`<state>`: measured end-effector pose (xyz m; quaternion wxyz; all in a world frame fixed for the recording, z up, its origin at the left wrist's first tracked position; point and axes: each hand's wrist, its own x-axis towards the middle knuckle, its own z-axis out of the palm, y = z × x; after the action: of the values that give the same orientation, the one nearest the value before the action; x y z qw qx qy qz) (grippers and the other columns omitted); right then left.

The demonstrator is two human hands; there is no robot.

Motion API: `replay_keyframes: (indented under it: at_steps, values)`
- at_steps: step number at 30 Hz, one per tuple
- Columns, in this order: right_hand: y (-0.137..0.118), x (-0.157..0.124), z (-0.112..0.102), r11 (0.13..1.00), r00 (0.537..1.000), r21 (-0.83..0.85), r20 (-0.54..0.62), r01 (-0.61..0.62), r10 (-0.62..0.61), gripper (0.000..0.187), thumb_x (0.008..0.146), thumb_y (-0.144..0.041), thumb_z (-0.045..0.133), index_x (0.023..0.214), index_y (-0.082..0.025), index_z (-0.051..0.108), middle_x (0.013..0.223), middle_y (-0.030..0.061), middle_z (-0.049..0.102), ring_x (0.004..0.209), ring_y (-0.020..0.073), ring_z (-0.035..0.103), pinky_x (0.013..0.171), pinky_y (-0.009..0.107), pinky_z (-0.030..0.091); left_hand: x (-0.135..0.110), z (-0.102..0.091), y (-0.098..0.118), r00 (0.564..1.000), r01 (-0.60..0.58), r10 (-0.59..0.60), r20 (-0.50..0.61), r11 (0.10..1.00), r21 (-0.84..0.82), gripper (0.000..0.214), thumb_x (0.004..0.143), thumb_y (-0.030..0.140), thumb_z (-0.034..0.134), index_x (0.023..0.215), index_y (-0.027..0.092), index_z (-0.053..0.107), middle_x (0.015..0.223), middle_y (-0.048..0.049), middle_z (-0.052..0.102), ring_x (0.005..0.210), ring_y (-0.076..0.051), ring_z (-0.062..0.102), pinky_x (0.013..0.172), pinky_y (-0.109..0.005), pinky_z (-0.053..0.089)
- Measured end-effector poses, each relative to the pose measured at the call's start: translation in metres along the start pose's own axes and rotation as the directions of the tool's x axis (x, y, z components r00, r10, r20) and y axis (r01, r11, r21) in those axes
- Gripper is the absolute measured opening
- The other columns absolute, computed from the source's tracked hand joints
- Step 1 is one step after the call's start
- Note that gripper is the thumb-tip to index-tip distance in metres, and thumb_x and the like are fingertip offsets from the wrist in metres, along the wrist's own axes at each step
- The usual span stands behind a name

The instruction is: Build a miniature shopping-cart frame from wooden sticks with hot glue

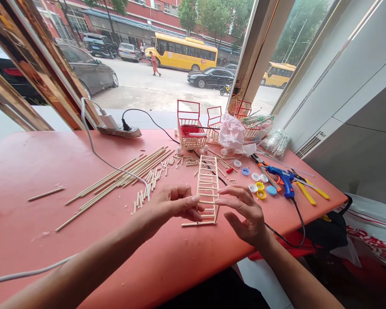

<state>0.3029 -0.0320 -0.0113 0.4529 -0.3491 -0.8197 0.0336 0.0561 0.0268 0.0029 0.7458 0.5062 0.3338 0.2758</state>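
Observation:
A ladder-like frame of thin wooden sticks (207, 182) is held a little above the salmon-pink table (25, 171). My left hand (172, 206) pinches its left rail near the lower end. My right hand (244, 212) grips the right rail with thumb and fingertips, the other fingers spread. Long wooden sticks (122, 178) and short cut pieces (154, 176) lie just beyond my left hand.
A blue glue gun (284, 178), yellow-handled cutters (309, 189) and coloured bottle caps (260, 186) lie at the right. Small stick baskets with red frames (189, 126), a plastic bag (231, 131) and a power strip (119, 130) stand by the window. A white cable (93, 146) crosses the table.

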Motion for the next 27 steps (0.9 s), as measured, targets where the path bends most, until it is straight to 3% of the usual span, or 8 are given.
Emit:
replay_keyframes:
  at_steps: [27]
  values:
    - [-0.0027, 0.0016, -0.0003, 1.000, 1.000, -0.015, 0.001, -0.005, 0.005, 0.029, 0.100, -0.023, 0.058, 0.126, -0.027, 0.069, 0.123, 0.0094, 0.068, 0.118, 0.0261, 0.060, 0.101, 0.047, 0.050, -0.0015, 0.0020, 0.0026, 1.000, 0.005, -0.005, -0.017, 1.000, 0.008, 0.040, 0.081, 0.049, 0.083, 0.073, 0.014, 0.066, 0.092, -0.0144, 0.082, 0.078, -0.023, 0.079, 0.076, -0.035, 0.064]
